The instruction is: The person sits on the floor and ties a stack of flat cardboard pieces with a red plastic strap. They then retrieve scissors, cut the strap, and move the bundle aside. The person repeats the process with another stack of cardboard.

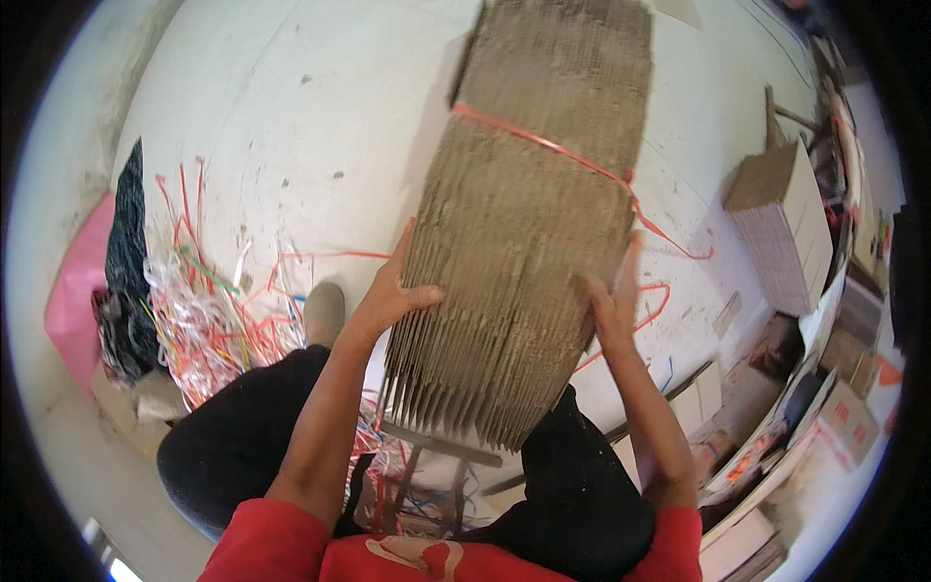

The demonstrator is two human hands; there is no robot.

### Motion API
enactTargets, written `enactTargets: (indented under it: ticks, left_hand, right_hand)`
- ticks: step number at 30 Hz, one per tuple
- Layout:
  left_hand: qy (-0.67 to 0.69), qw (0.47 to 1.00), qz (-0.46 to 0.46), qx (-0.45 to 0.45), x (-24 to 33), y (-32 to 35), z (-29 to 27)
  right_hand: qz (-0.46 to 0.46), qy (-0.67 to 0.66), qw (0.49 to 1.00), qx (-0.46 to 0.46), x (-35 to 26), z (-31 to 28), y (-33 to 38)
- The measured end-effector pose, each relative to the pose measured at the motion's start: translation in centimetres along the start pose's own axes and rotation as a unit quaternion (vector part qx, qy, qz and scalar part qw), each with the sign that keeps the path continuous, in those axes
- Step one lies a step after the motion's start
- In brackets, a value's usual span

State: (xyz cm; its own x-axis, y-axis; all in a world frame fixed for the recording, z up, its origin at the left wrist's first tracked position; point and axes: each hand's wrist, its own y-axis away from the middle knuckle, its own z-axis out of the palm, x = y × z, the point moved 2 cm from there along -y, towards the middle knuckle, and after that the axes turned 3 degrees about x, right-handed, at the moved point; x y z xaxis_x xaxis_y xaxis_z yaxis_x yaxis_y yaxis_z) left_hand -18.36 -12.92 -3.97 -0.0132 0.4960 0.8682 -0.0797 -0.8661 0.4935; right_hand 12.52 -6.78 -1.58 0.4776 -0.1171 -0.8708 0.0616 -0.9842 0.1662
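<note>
A long stack of brown corrugated cardboard sheets [514, 252] stretches away from between my knees, its edges facing up. Red plastic strapping [548, 145] crosses its upper part and trails off loose past the right side. My left hand [393, 299] grips the left side of the stack, thumb over the top edge. On the opposite side my right hand [613, 308] presses in, also gripping it. At the near end the sheets fan slightly apart. Both hands' fingers are partly hidden behind the cardboard.
A tangle of red and white strapping [208, 325] lies at the left, beside dark plastic [126, 262] and a pink sheet [76, 291]. A metal stand [441, 446] is between my legs. To the right sit another cardboard stack [790, 233] and a cluttered row of boxes [844, 422].
</note>
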Motion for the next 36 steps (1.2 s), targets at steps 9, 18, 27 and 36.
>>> enactTargets:
  ticks: [9,18,27,36]
  left_hand:
    - [0.165,0.979,0.09,0.084,-2.6,2.6,0.4]
    - [0.059,0.966,0.107,0.227,-6.0,4.8,-0.5]
    - [0.062,0.885,-0.095,0.451,-10.6,1.7,-7.5]
    - [0.08,0.843,-0.249,0.469,-10.4,-2.6,-10.1]
  right_hand:
    - [-0.333,0.475,0.79,-0.197,-6.6,5.8,-1.3]
    - [-0.376,0.442,0.784,-0.221,-9.5,10.5,-1.9]
    - [-0.488,0.37,0.716,-0.334,-12.7,17.5,0.1]
    - [-0.492,0.34,0.738,-0.311,-12.4,16.9,0.3]
